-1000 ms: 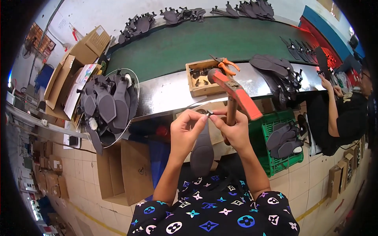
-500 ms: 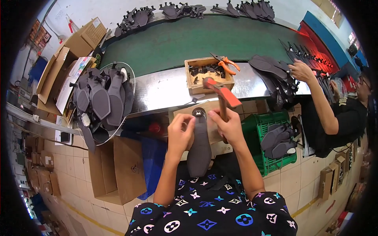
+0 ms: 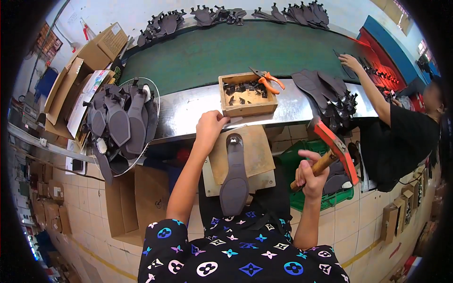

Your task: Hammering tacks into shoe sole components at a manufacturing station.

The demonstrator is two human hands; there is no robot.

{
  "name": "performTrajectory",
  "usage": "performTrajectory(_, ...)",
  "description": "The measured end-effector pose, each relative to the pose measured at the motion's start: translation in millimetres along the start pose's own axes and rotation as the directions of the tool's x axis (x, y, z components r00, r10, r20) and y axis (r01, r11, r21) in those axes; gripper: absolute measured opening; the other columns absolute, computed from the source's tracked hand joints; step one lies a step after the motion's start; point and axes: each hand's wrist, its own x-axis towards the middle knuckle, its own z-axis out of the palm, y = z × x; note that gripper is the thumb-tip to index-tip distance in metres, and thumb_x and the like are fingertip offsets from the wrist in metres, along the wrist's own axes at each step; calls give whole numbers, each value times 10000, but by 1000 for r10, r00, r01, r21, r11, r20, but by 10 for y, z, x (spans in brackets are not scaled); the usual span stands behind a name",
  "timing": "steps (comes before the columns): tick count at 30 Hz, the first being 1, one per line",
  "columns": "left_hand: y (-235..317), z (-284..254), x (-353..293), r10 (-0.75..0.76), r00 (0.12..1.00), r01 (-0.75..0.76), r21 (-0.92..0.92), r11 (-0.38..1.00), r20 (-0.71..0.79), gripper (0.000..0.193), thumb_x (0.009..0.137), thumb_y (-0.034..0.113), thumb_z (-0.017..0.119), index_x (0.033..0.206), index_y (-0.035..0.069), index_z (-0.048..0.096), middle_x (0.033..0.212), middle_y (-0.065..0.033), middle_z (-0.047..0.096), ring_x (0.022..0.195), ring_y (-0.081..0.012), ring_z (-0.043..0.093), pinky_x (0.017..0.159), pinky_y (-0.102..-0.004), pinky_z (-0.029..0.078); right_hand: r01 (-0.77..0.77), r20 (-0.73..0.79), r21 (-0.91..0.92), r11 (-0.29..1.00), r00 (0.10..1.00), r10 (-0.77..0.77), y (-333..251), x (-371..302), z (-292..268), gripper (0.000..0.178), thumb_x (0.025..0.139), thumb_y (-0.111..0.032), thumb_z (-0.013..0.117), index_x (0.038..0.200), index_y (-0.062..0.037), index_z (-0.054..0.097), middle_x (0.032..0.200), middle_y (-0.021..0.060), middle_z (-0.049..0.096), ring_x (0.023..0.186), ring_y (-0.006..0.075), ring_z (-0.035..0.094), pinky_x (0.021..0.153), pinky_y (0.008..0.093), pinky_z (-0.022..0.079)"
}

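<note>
A dark grey shoe sole (image 3: 235, 181) lies underside up on a worn board (image 3: 260, 162) before me, its narrow heel end pointing away. A shiny piece shows at the heel tip. My left hand (image 3: 210, 128) is at the metal bench edge beyond the board, fingers curled together beside a small flat piece (image 3: 235, 120). Whatever those fingers hold is hidden. To the right of the board, my right hand (image 3: 311, 175) grips the wooden handle of a hammer (image 3: 336, 150) with a red head, held up in the air. Neither hand touches the sole.
A wooden box (image 3: 248, 111) of small black heel tips stands on the bench, with orange-handled pliers (image 3: 267, 79) across its corner. Soles fill a wire basket (image 3: 158, 101) at left. A green crate (image 3: 347, 194) is behind the hammer. A co-worker (image 3: 401, 127) reaches over the bench at right.
My left hand has left the sole's heel and moved forward to the bench edge. My right hand has swung right and toward me with the hammer. The co-worker's arm has reached farther away.
</note>
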Motion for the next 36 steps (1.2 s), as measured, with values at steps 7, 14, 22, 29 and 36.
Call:
performTrajectory(7,-41,-55,-229,107,971,-138,-138,981,-213,183,849,157,726,829,-25,719,784,-170,689,706,-302,660,659,-397,521,-94,147,-50,994,984,100,-101,48,75,442,946,-88,640,1347,66,537,743,124,704,416,39,442,398,195,357)
performTrajectory(14,764,-560,-1160,600,516,-713,82,696,-612,201,719,-50,824,844,13,679,832,-82,667,693,-211,612,576,-303,474,-234,215,47,971,952,219,-312,209,602,210,952,-139,679,1118,-10,682,943,76,738,491,18,484,427,176,366)
performTrajectory(22,872,-631,-1458,692,474,-783,100,614,-544,305,728,-5,828,1007,42,716,979,-46,680,823,-201,641,684,-303,533,-263,359,33,964,903,234,-488,242,885,187,902,-54,698,1056,43,655,828,96,662,441,55,470,405,206,353)
performTrajectory(29,561,-343,-1063,389,810,-480,-117,869,-439,338,757,99,795,1071,48,680,1048,-65,695,988,-299,635,867,-409,503,-258,235,-84,963,934,270,-291,368,731,177,924,-38,646,1084,30,671,776,62,653,437,41,467,391,201,342)
performTrajectory(36,116,-51,-753,399,900,-435,-301,848,-178,185,783,62,747,964,21,738,993,-116,730,940,-282,687,884,-365,515,-217,259,-323,921,916,306,72,735,754,230,894,-124,712,1086,1,698,729,-15,611,615,34,510,558,233,392)
